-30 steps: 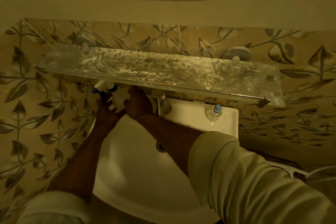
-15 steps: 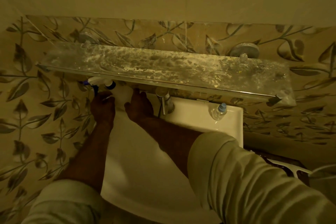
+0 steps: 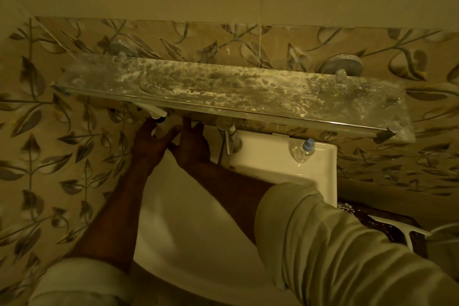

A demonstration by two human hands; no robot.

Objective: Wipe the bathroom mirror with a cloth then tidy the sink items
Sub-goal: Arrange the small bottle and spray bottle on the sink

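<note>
A stained glass shelf (image 3: 223,92) spans mid-frame above the sink (image 3: 285,164). Below its left end, the left hand (image 3: 151,144) and right hand (image 3: 192,146), fingers now spread and apparently gripping nothing, have let go of the white tubes (image 3: 155,113), seemingly set down.

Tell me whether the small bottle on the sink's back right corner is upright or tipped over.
Upright. The clear bottle stands on the sink ledge, its blue cap facing up toward the camera, base on the porcelain.
</note>
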